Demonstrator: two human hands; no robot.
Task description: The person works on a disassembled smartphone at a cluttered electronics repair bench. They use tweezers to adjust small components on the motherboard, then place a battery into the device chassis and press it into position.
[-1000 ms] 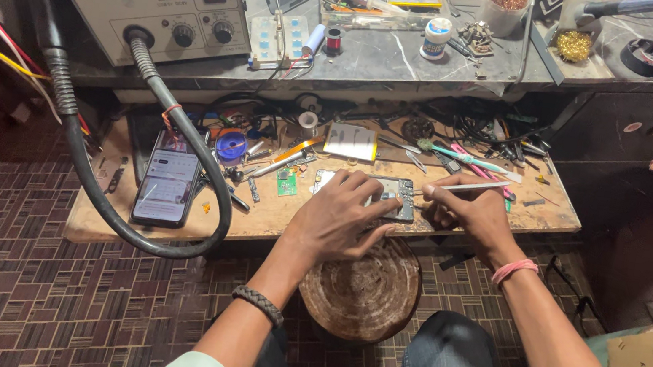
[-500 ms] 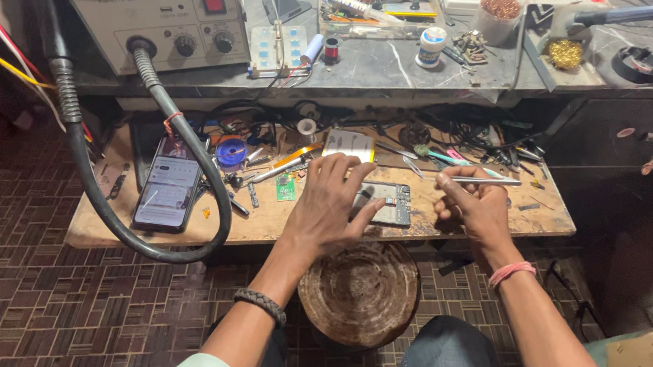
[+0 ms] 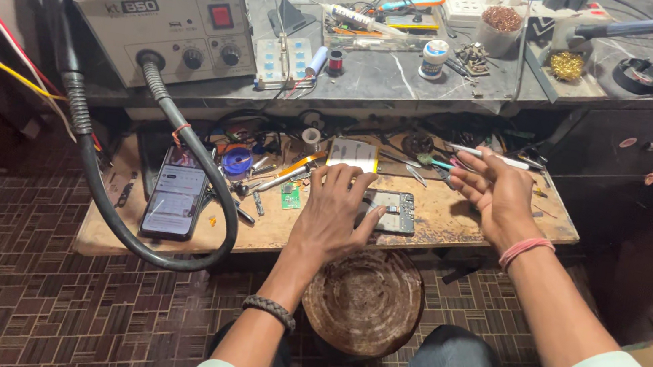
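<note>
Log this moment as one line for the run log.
left hand pressing opened phone on wooden board | right hand raised, holding thin white tool

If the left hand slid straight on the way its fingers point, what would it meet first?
Probably the small white card lying just beyond the fingertips of the left hand, which rests on the opened phone; depth is hard to judge.

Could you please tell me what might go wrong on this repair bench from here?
The left hand presses on the opened phone, so its bare board might get smudged or flexed. The right hand lifts a thin tool over cluttered small parts, which might be knocked off the wooden board.
</note>
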